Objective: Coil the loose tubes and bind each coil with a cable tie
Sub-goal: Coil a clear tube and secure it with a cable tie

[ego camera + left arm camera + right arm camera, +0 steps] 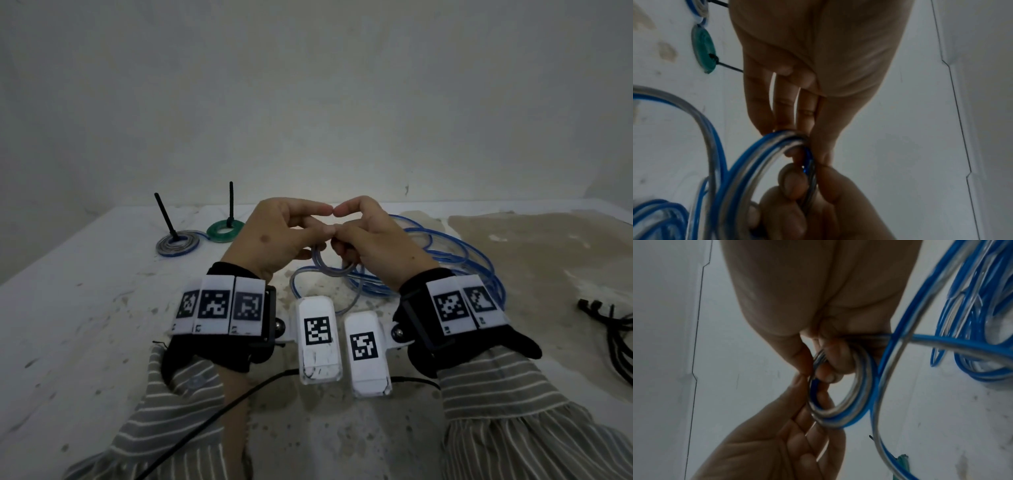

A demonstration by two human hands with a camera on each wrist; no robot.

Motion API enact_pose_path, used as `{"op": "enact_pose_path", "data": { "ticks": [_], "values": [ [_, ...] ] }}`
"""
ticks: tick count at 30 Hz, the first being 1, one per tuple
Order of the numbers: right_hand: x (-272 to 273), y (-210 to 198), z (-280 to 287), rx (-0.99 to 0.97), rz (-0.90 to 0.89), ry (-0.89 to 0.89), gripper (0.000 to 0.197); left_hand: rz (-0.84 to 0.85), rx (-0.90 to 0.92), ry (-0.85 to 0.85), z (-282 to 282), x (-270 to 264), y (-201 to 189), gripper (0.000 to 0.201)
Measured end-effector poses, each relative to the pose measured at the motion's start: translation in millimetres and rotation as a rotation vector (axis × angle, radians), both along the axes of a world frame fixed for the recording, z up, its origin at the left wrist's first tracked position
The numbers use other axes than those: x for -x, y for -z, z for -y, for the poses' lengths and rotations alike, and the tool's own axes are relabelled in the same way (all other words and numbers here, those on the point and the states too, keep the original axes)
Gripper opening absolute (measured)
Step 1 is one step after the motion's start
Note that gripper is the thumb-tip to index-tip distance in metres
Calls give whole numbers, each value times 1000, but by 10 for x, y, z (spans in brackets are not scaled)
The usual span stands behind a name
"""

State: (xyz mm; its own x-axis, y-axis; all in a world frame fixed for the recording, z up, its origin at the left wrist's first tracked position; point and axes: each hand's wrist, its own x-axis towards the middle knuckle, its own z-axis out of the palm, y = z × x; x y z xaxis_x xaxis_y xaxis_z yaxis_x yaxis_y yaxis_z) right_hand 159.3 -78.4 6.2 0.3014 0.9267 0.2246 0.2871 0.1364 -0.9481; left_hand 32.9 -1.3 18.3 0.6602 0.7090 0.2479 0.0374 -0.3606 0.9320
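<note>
A small coil of clear, blue-striped tube [329, 270] hangs between my two hands above the table. My left hand [308, 226] pinches its rim [777, 142] between thumb and fairly straight fingers. My right hand [356, 229] holds the opposite side, a finger hooked through the ring [859, 394] and the thumb pressing on it. The rest of the tube [455, 260] trails from the coil into loose loops on the table behind my right hand. No cable tie is on this coil.
Two bound coils lie at the back left: a grey-blue one [177, 244] and a green one [225, 230], each with a black cable tie tail sticking up. Several loose black cable ties [613, 329] lie at the right edge. A wall rises behind the table.
</note>
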Motion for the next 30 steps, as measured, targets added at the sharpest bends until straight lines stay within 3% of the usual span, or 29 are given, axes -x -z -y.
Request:
{"op": "enact_pose_path", "data": {
  "ticks": [7,11,15,21,26,30],
  "values": [
    [-4,-3,21,-15,46,32,22,-152,-116,-10,7,-21,-27,25],
    [-57,-33,-1,-59,113,57,8,29,-16,-109,2,-21,-29,26],
    [-127,-35,7,-115,26,45,20,176,108,-128,25,-47,-32,25],
    [-137,8,-25,-155,36,90,15,-149,46,94,65,-38,-15,23],
    [-104,12,3,-108,130,24,13,-81,17,35,49,-12,-46,43],
    [-127,10,42,-92,214,51,14,-195,4,76,55,-3,-35,42]
  ]
}}
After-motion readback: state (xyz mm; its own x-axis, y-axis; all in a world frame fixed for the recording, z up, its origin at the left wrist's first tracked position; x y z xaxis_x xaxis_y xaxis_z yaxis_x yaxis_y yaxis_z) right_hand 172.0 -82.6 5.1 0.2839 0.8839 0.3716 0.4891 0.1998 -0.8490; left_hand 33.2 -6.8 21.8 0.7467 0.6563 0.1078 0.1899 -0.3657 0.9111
